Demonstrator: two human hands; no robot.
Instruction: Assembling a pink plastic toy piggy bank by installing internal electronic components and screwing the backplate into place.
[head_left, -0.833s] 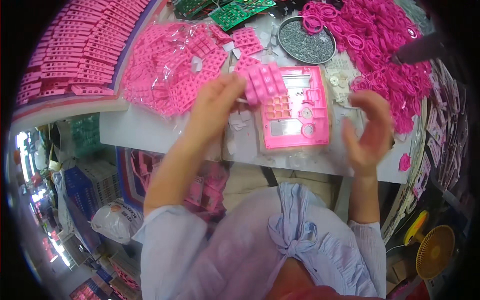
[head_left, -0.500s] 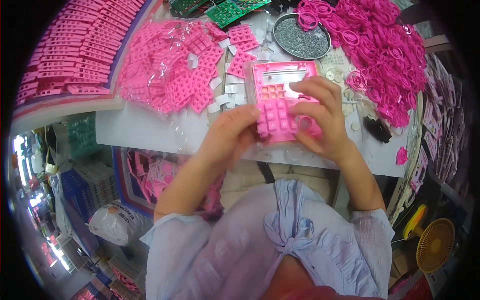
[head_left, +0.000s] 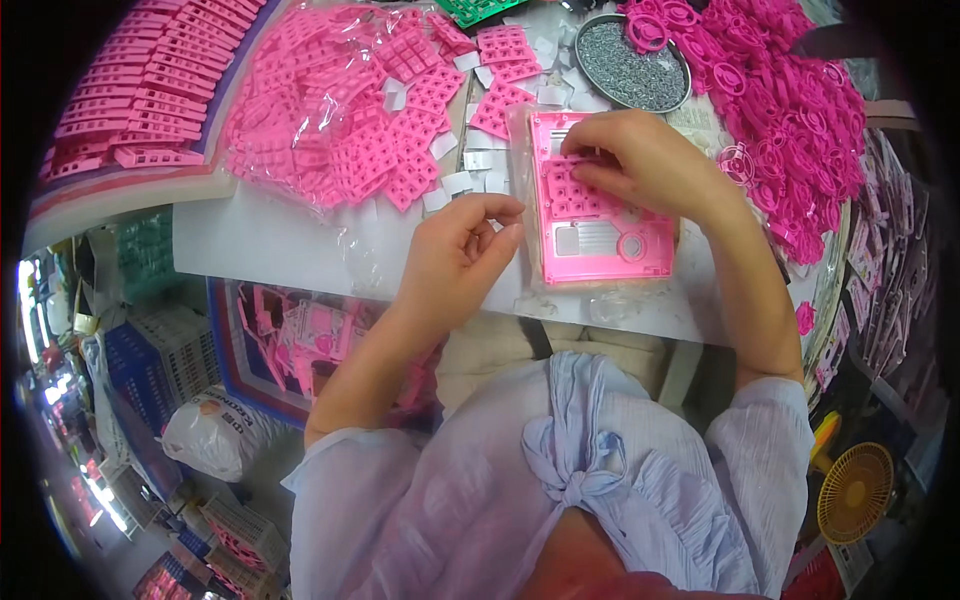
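1. I see the pink calculator shell [head_left: 600, 205] lying flat on the white counter [head_left: 260, 240], just in front of the person's chest.
2. Right hand [head_left: 640, 160] rests on the shell's upper half, fingers [head_left: 590, 175] bent and pressing on the pink rubber keypad [head_left: 580, 195] seated in it.
3. Left hand [head_left: 460, 255] sits just left of the shell, fingers curled loosely; they may pinch something small, I can't tell from this angle.
4. Loose pink keypads in a clear bag [head_left: 340, 110] lie to the upper left.
5. A round tray of grey bits [head_left: 630, 70] sits behind the shell, pink rings [head_left: 790, 110] heaped to its right.
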